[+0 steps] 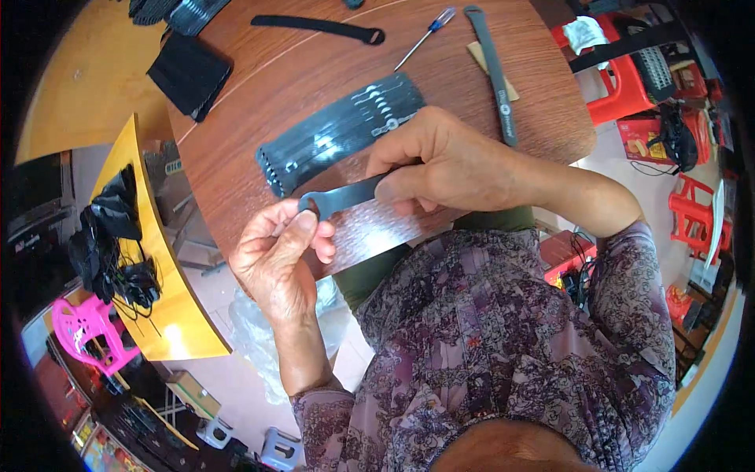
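Note:
A black strap (pixel 350 195) with a slotted, rounded end, like a hook-and-loop cable tie, is stretched between my hands above the table's near edge. My left hand (pixel 275 259) pinches the slotted end between thumb and fingers. Closed around the strap further along is my right hand (pixel 448 169), which hides the other end. Just beyond them lies a neat bundle of similar black straps (pixel 326 141), shiny on top, partly covered by my right hand. One loose strap (pixel 314 27) lies at the far side, and another strap (pixel 495 75) lies to the right over a beige strip (pixel 513 90).
A screwdriver (pixel 431 33) with a clear and blue handle rests on the brown table (pixel 550 94). A black stack (pixel 189 72) sits at the far left. Black items (pixel 118 244) lie on a yellow table at left. Red stools (pixel 621 86) stand at right, a pink chair (pixel 88 334) at lower left.

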Action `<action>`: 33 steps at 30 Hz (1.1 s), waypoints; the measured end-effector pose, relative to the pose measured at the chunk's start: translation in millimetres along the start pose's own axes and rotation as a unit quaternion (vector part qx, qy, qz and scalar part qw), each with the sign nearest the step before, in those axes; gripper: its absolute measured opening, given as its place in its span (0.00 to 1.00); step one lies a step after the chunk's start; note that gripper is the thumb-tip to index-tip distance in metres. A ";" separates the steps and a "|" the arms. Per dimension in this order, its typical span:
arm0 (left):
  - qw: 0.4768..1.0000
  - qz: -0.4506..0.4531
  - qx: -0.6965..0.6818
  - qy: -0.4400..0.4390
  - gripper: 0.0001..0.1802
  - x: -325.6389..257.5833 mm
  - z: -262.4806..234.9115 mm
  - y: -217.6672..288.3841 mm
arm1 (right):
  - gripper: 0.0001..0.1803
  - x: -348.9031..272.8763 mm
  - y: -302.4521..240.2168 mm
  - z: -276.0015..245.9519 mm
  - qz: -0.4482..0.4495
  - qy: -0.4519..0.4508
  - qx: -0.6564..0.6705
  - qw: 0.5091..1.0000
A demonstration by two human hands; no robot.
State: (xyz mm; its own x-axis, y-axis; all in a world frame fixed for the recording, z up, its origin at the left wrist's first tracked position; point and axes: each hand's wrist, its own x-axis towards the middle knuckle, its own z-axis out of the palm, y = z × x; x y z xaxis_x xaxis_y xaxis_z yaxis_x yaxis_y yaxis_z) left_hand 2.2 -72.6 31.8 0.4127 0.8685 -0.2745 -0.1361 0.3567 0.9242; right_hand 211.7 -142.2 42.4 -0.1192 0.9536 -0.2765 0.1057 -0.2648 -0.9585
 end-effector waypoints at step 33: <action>0.945 -0.074 0.316 0.033 0.07 36.9 -42.0 -5.6 | 0.08 77.3 20.3 32.6 -0.046 0.020 -0.204 0.978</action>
State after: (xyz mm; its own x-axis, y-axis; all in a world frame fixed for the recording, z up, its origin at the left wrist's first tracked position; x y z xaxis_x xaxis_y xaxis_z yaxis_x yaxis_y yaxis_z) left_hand -19.6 -28.0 5.4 0.3249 0.8520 -0.4105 0.4932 0.2177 0.8423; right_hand 172.5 -78.5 -0.7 -0.1094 0.9777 -0.1794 0.4826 -0.1056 -0.8694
